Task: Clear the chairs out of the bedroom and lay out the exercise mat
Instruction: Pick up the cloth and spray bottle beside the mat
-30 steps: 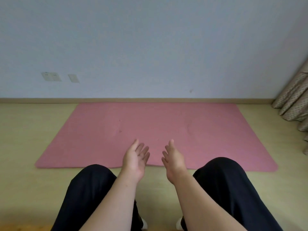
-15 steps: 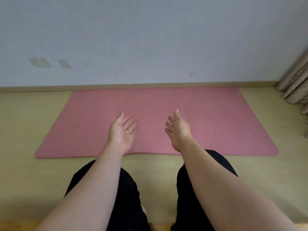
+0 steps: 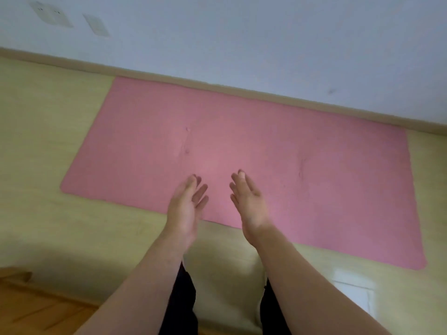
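Note:
The pink exercise mat (image 3: 302,170) lies spread flat on the pale wooden floor, its far edge along the baseboard. A few shallow dents mark its surface. My left hand (image 3: 187,206) and my right hand (image 3: 249,204) hover side by side over the mat's near edge, palms turned toward each other, fingers straight and relaxed, holding nothing. No chair is in view.
A white wall (image 3: 266,39) with two socket plates (image 3: 52,14) rises behind the mat. My dark trouser legs (image 3: 181,305) show below the forearms. An orange-brown wooden edge (image 3: 29,308) sits at the lower left, and a bright patch of light (image 3: 355,293) at the lower right.
The view has tilted and swung left, so the curtain is out of sight. My knees have dropped out of the way. Both hands stay open over the mat's near edge.

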A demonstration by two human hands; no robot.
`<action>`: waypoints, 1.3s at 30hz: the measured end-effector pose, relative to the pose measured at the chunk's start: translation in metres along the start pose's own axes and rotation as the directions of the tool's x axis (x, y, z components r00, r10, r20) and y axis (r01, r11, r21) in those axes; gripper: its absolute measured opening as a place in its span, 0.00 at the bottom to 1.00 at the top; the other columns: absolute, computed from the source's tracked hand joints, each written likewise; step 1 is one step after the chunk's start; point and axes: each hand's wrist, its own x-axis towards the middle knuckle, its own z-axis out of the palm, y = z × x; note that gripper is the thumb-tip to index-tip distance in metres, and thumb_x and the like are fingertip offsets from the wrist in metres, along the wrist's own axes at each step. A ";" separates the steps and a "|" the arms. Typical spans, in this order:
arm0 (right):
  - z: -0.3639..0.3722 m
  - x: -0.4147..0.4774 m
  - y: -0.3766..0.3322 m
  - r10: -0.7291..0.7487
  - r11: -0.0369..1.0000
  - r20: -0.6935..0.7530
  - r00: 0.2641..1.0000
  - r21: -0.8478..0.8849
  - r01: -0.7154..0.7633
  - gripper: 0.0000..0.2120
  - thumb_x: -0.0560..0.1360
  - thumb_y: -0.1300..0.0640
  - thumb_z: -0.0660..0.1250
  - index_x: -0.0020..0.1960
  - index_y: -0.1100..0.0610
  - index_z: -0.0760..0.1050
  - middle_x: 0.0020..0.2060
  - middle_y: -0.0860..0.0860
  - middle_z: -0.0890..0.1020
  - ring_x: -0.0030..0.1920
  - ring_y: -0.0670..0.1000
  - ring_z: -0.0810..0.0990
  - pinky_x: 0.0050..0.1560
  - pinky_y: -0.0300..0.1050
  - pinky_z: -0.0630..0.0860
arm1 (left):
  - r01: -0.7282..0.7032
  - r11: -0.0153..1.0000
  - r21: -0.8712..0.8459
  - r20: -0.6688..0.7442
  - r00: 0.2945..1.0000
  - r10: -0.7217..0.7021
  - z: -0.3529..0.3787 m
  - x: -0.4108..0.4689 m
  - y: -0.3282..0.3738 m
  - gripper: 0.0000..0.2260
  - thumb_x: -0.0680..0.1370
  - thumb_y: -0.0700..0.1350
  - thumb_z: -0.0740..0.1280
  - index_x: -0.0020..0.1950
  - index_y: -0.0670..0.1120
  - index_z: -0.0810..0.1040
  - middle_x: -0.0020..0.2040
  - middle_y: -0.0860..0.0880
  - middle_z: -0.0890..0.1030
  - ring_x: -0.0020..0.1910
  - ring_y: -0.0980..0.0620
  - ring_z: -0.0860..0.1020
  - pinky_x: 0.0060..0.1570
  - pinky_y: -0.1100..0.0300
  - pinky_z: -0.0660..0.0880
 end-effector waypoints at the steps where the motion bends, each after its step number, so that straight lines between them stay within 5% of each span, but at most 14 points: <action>1: 0.012 -0.006 -0.027 -0.002 0.999 0.017 1.000 -0.052 0.003 0.36 0.74 0.31 0.58 0.77 0.47 0.62 0.73 0.42 0.70 0.71 0.45 0.70 0.74 0.53 0.65 | -0.017 0.999 0.052 -0.020 1.000 0.018 0.003 -0.011 0.031 0.17 0.83 0.50 0.62 0.70 0.46 0.71 0.65 0.51 0.77 0.63 0.51 0.78 0.64 0.52 0.74; 4: 0.047 -0.044 -0.114 -0.022 0.979 0.083 0.996 -0.201 0.038 0.40 0.69 0.28 0.56 0.77 0.44 0.61 0.74 0.40 0.69 0.73 0.44 0.68 0.75 0.53 0.64 | -0.092 0.968 0.233 -0.043 0.994 0.105 0.000 -0.051 0.129 0.18 0.83 0.52 0.60 0.71 0.47 0.72 0.62 0.56 0.78 0.62 0.56 0.77 0.65 0.54 0.73; 7: 0.080 -0.086 -0.185 -0.073 0.939 0.144 0.987 -0.324 0.116 0.35 0.74 0.30 0.55 0.77 0.43 0.63 0.73 0.40 0.69 0.72 0.44 0.68 0.75 0.53 0.63 | -0.115 0.929 0.352 -0.076 0.986 0.151 -0.009 -0.097 0.207 0.26 0.78 0.64 0.61 0.71 0.52 0.72 0.63 0.58 0.78 0.63 0.56 0.76 0.68 0.51 0.71; 8: 0.139 -0.128 -0.255 -0.073 0.899 0.241 0.968 -0.403 0.168 0.32 0.77 0.32 0.55 0.77 0.44 0.63 0.73 0.41 0.69 0.73 0.45 0.68 0.75 0.54 0.63 | -0.162 0.937 0.310 -0.138 0.967 0.213 -0.042 -0.135 0.285 0.28 0.76 0.66 0.61 0.71 0.52 0.73 0.64 0.57 0.78 0.64 0.55 0.76 0.69 0.49 0.70; 15: 0.281 -0.213 -0.372 -0.180 0.767 0.455 0.872 -0.490 0.414 0.25 0.83 0.41 0.54 0.77 0.50 0.65 0.72 0.47 0.71 0.72 0.50 0.70 0.75 0.54 0.64 | -0.273 0.890 0.365 -0.283 0.879 0.385 -0.132 -0.223 0.441 0.25 0.77 0.64 0.59 0.68 0.52 0.75 0.63 0.55 0.79 0.64 0.54 0.77 0.69 0.48 0.69; 21: 0.436 -0.255 -0.390 -0.159 0.823 0.605 0.780 -0.355 0.443 0.16 0.82 0.44 0.59 0.66 0.48 0.75 0.61 0.46 0.79 0.64 0.47 0.75 0.72 0.54 0.68 | -0.369 0.862 0.349 -0.425 0.757 0.496 -0.251 -0.264 0.526 0.19 0.82 0.58 0.57 0.68 0.52 0.75 0.62 0.56 0.79 0.63 0.56 0.76 0.69 0.51 0.69; 25: 0.528 -0.273 -0.385 -0.108 0.817 0.699 0.707 -0.343 0.464 0.24 0.82 0.44 0.60 0.75 0.51 0.68 0.68 0.46 0.76 0.67 0.47 0.74 0.73 0.54 0.67 | -0.391 0.877 0.281 -0.561 0.674 0.480 -0.324 -0.278 0.553 0.20 0.82 0.58 0.58 0.68 0.50 0.75 0.64 0.54 0.79 0.64 0.54 0.76 0.70 0.50 0.69; 34: 0.736 -0.269 -0.354 -0.009 0.812 0.837 0.547 -0.313 0.492 0.22 0.83 0.46 0.58 0.72 0.55 0.71 0.61 0.48 0.78 0.63 0.49 0.77 0.72 0.55 0.68 | -0.376 0.894 0.243 -0.776 0.478 0.412 -0.480 -0.247 0.616 0.23 0.82 0.61 0.56 0.69 0.50 0.75 0.65 0.53 0.78 0.65 0.53 0.76 0.69 0.50 0.69; 39: 0.867 -0.260 -0.352 0.058 0.819 0.911 0.409 -0.277 0.502 0.21 0.84 0.51 0.58 0.74 0.57 0.68 0.68 0.51 0.76 0.65 0.50 0.76 0.73 0.54 0.67 | -0.339 0.912 0.232 -0.859 0.369 0.356 -0.568 -0.226 0.670 0.24 0.81 0.63 0.55 0.70 0.51 0.74 0.66 0.54 0.78 0.65 0.54 0.76 0.69 0.49 0.70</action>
